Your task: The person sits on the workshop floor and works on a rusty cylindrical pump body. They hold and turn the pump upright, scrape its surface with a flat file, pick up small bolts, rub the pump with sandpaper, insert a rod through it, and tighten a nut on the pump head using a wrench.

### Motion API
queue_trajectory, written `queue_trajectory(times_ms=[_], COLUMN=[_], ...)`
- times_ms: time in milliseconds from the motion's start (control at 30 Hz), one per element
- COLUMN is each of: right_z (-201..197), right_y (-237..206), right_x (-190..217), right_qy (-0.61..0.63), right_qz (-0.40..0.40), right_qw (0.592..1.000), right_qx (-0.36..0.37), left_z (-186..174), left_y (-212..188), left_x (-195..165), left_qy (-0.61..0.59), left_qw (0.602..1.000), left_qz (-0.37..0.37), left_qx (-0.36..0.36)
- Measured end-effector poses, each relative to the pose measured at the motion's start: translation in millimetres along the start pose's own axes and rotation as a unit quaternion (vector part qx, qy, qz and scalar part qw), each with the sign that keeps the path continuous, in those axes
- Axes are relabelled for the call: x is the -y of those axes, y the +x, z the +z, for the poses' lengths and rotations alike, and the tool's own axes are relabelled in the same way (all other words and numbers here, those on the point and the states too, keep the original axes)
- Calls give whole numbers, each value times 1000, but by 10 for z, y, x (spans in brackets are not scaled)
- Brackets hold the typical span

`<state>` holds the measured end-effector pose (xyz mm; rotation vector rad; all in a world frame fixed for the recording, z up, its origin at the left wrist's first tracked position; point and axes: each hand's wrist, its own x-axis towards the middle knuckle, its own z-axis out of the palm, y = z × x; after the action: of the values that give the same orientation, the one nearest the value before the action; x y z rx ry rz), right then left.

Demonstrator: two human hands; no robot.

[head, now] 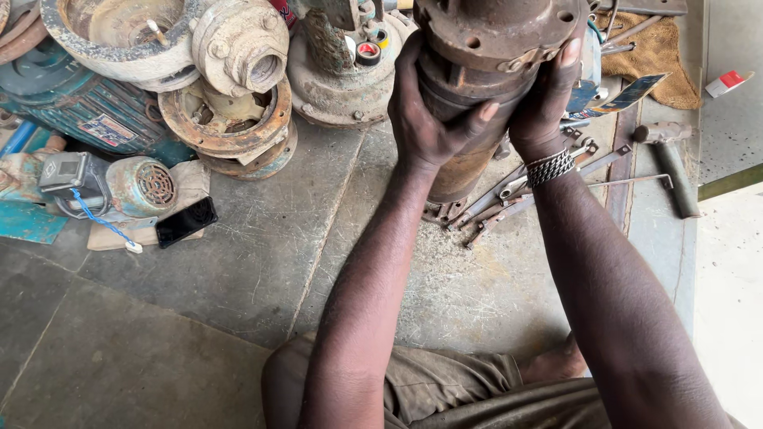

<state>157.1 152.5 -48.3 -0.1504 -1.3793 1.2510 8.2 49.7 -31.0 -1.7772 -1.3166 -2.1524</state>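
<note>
Two bare hands clasp a rusty brown cylindrical pump body (477, 87) standing upright on a grey concrete floor (238, 262), its bolt-holed flange at the top edge of the view. The left hand (425, 119) wraps the near left side, thumb laid across the front of the cylinder; the right hand (544, 99) presses the right side, fingertips reaching up to the flange, a beaded metal bracelet (550, 167) at the wrist. Both forearms stretch straight out from the person's lap, where olive-drab trousers (445, 389) show at the bottom edge.

Labels and packets are few: a small rectangular plate with a red band (107, 131) sits on the side of a teal ribbed motor housing (87, 107) at left, a dark blue and yellow printed card (628, 94) lies just right of the pump, and a little red and white packet (727, 82) rests at the far right. A black phone (185, 222) lies face up beside a small grey fan-cover motor (143, 187).

Corroded flanged casings (230, 87) crowd the upper left, one stacked on another, and a further rusted housing (342, 71) stands just left of the pump. Long steel spanners (509, 202) fan out at the pump's foot, with a hammer (671, 163) lying farther right, near the floor's edge, where a paler surface (727, 278) begins. Open floor lies between the left forearm and the phone and runs down to the lower left corner.
</note>
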Motion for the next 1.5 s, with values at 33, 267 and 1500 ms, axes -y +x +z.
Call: queue_trajectory(times_ms=[33,267,1500], right_z=[37,224,403], right_y=[-20,172,560], right_x=[8,349,1226], right_qy=[-31,-20,-182], right_qz=[-15,39,56], right_qw=[999,997,968], right_qx=[-6,70,165], left_z=[-34,-146,-98], left_y=[19,69,8], left_x=[33,130,-176], left_qy=[-29,-77,-6], left_qw=[999,996,998], left_qz=[-10,-40,-47], left_qx=[12,36,-31])
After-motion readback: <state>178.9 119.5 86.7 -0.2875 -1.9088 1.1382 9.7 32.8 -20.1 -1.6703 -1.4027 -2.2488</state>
